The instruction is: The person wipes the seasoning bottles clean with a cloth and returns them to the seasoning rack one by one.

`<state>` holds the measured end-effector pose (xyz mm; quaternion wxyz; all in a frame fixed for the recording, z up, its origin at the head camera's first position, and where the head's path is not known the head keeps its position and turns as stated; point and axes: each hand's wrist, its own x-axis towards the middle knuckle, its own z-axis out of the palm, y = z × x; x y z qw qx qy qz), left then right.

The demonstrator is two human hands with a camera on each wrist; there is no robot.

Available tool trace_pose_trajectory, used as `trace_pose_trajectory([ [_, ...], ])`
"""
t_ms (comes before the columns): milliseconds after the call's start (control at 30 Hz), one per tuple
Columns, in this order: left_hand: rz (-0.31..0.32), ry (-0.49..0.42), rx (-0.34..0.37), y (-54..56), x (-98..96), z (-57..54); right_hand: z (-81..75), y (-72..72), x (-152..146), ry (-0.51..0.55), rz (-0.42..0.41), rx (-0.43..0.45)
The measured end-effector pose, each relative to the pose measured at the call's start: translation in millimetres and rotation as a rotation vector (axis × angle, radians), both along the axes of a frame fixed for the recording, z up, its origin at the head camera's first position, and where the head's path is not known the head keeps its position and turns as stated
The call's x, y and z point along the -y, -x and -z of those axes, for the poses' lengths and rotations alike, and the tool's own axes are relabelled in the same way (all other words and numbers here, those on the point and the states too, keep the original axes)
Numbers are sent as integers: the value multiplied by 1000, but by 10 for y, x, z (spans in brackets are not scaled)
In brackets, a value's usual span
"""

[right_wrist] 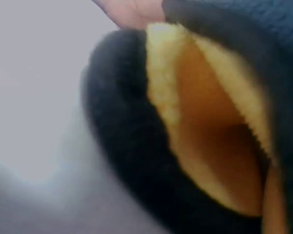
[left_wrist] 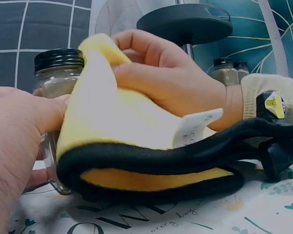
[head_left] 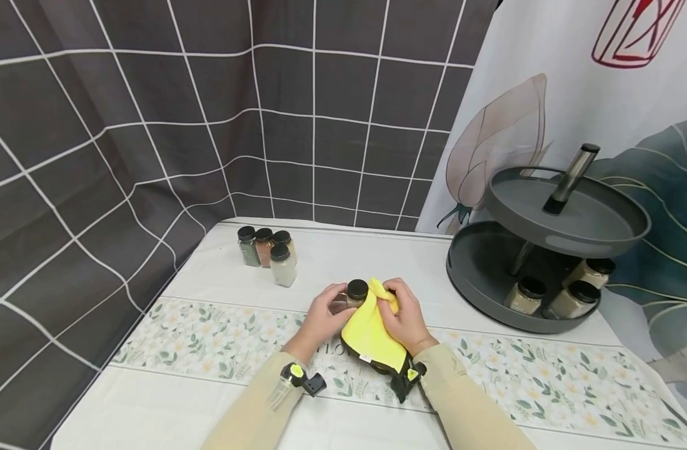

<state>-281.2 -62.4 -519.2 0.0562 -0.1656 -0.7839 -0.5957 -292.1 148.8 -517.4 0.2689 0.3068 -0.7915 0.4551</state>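
Note:
My left hand (head_left: 324,317) grips a clear glass spice jar (left_wrist: 58,83) with a black lid (head_left: 357,289), upright just over the tablecloth. A yellow cloth (head_left: 374,331) with a black border is pinched in my right hand (head_left: 402,315), fingers curled over its upper fold. Its near side lies against the jar, covering part of the glass in the left wrist view. A small white tag (left_wrist: 197,127) sticks out from the cloth. In the right wrist view the hanging folds of the cloth (right_wrist: 163,92) fill most of the picture and hide the jar.
Several black-lidded spice jars (head_left: 283,265) stand together at the back left. To the right is a two-tier dark grey turntable rack (head_left: 467,269), with a few jars (head_left: 526,295) on its lower tier. A floral band (head_left: 208,340) crosses the white tablecloth.

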Motion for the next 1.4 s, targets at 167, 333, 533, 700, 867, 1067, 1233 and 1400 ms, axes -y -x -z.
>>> trace_pose_trajectory([
  [167,3,-7,6,-3,-9,-11,-14,10,8,-127,52,193],
  [333,4,-1,10,-6,-1,-19,-35,13,19,-314,110,326],
  [533,-15,0,15,7,1,-2,1,10,10,-121,55,52],
  [700,-20,-2,15,8,-7,12,-4,13,20,-120,41,96],
  [867,-15,5,7,-1,-11,10,0,3,48,-377,156,306],
  [1067,-38,14,14,0,-5,5,15,-13,46,-196,143,100],
  [1233,-44,24,32,-8,-8,3,2,-9,38,-131,86,12],
  [1400,-25,0,40,-14,-16,-15,-29,-18,52,-353,149,280],
])
